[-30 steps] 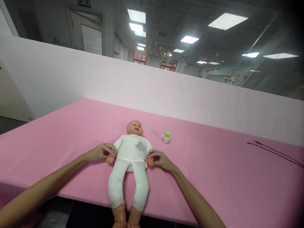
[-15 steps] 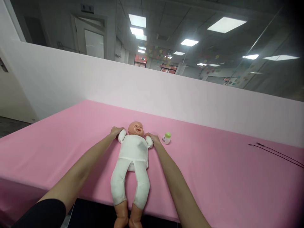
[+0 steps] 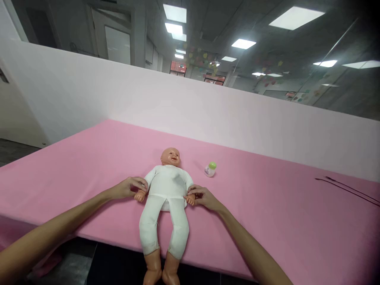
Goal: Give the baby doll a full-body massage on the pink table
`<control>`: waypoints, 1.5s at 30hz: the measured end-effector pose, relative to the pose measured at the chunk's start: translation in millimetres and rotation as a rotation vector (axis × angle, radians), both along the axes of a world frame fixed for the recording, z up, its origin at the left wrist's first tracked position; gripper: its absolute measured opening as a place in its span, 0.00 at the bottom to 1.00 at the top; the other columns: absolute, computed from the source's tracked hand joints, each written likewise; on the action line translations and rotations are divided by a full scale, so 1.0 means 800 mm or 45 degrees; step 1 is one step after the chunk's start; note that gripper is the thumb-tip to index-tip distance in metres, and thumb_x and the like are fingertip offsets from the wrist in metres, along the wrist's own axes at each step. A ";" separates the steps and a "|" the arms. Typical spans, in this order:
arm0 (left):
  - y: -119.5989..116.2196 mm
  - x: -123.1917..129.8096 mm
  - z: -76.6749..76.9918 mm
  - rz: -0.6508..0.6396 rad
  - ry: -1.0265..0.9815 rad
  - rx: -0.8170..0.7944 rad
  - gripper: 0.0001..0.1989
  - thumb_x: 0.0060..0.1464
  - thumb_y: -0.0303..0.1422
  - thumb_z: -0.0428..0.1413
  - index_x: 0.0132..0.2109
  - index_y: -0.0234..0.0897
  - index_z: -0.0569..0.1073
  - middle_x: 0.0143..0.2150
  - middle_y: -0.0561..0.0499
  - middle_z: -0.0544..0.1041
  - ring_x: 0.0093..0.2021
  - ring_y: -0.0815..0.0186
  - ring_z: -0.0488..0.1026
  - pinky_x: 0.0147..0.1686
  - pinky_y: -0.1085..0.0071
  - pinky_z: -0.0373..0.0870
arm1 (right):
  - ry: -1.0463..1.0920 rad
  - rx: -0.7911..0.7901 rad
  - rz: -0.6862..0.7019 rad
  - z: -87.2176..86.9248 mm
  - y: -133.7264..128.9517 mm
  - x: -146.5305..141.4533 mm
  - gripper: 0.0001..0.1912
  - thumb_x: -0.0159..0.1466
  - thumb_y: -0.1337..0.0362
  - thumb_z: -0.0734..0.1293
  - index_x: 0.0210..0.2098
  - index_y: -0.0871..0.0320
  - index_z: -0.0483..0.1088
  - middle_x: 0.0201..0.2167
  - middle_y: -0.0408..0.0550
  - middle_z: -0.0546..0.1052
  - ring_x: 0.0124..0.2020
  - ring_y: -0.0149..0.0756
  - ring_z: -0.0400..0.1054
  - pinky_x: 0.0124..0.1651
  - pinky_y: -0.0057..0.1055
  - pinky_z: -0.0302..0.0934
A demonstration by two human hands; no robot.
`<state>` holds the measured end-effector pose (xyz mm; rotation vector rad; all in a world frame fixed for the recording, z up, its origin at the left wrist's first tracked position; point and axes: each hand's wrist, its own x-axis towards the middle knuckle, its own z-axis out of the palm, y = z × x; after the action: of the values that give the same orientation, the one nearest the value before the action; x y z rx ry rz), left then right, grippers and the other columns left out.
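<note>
A baby doll (image 3: pixel 166 182) in a white cloth body lies on its back, head toward the wall and feet out past the near table edge. Its arms lie down along its sides. My left hand (image 3: pixel 130 187) is closed round the doll's forearm on the left, just above its small plastic hand. On the other side my right hand (image 3: pixel 205 198) grips the other wrist, thumb and fingers around it. Both of the doll's hands poke out from my fingers. To the right of the doll's head stands a small jar (image 3: pixel 210 170) with a green lid.
A pink sheet (image 3: pixel 261 206) covers the table. Thin dark cords (image 3: pixel 347 188) lie at the right. Behind the table rises a white wall (image 3: pixel 208 109) with a window above, showing ceiling lights. A door stands at the far left.
Both my hands have come down toward me, bringing the doll's arms from raised beside its head to lying along its sides. The view has tilted slightly.
</note>
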<state>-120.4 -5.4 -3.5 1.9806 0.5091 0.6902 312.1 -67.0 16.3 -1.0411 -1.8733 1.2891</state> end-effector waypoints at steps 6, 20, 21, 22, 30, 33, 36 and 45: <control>0.028 0.043 0.037 0.348 -0.154 -0.227 0.16 0.48 0.42 0.71 0.42 0.37 0.84 0.42 0.45 0.83 0.44 0.57 0.78 0.47 0.63 0.73 | 0.203 -0.015 -0.480 0.023 0.057 -0.037 0.18 0.54 0.50 0.79 0.34 0.58 0.81 0.32 0.47 0.78 0.34 0.37 0.69 0.38 0.33 0.64; 0.120 0.092 0.055 0.889 -0.248 -0.689 0.25 0.40 0.52 0.71 0.27 0.35 0.74 0.20 0.51 0.72 0.26 0.62 0.71 0.27 0.67 0.64 | 0.246 -0.203 -0.935 0.036 0.134 -0.077 0.19 0.57 0.49 0.76 0.30 0.61 0.78 0.27 0.49 0.79 0.32 0.39 0.72 0.34 0.31 0.64; 0.115 0.082 0.055 0.827 -0.265 -0.661 0.24 0.42 0.53 0.71 0.29 0.35 0.76 0.24 0.49 0.75 0.29 0.62 0.73 0.30 0.67 0.66 | 0.241 -0.164 -0.862 0.041 0.122 -0.069 0.20 0.56 0.48 0.76 0.31 0.61 0.78 0.29 0.49 0.80 0.34 0.39 0.72 0.36 0.30 0.65; 0.107 0.071 0.055 0.741 -0.281 -0.607 0.24 0.43 0.52 0.70 0.31 0.35 0.78 0.28 0.48 0.77 0.32 0.61 0.74 0.33 0.67 0.68 | 0.220 -0.121 -0.756 0.045 0.109 -0.060 0.20 0.55 0.48 0.77 0.32 0.60 0.79 0.32 0.49 0.81 0.37 0.39 0.72 0.39 0.31 0.65; 0.001 0.004 0.018 -0.024 0.064 -0.046 0.11 0.52 0.36 0.68 0.43 0.40 0.86 0.49 0.42 0.81 0.49 0.54 0.77 0.50 0.62 0.73 | -0.028 -0.072 0.037 0.009 0.012 0.003 0.18 0.51 0.60 0.81 0.41 0.55 0.83 0.49 0.52 0.78 0.49 0.44 0.72 0.52 0.38 0.66; -0.006 0.014 0.015 0.091 0.003 -0.087 0.11 0.51 0.36 0.69 0.43 0.41 0.86 0.48 0.43 0.81 0.49 0.55 0.77 0.50 0.64 0.72 | 0.065 -0.059 -0.083 0.008 0.017 -0.004 0.16 0.53 0.57 0.81 0.39 0.56 0.82 0.44 0.51 0.79 0.47 0.44 0.73 0.50 0.38 0.67; 0.019 0.039 0.032 0.307 -0.142 -0.222 0.12 0.51 0.40 0.69 0.40 0.38 0.85 0.42 0.45 0.83 0.44 0.57 0.77 0.46 0.65 0.72 | 0.175 -0.049 -0.360 0.027 0.051 -0.025 0.17 0.55 0.52 0.79 0.35 0.58 0.81 0.36 0.50 0.80 0.41 0.42 0.73 0.42 0.34 0.67; 0.119 0.113 0.042 1.052 -0.258 -0.689 0.23 0.42 0.49 0.71 0.28 0.34 0.76 0.24 0.45 0.78 0.27 0.60 0.74 0.26 0.67 0.67 | 0.318 -0.310 -0.984 0.014 0.155 -0.076 0.15 0.54 0.54 0.77 0.26 0.60 0.76 0.25 0.50 0.79 0.27 0.37 0.71 0.28 0.30 0.65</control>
<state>-30.1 89.7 29.9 1.1358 1.2635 1.0936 251.5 57.3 27.4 -1.4559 -0.9730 1.1071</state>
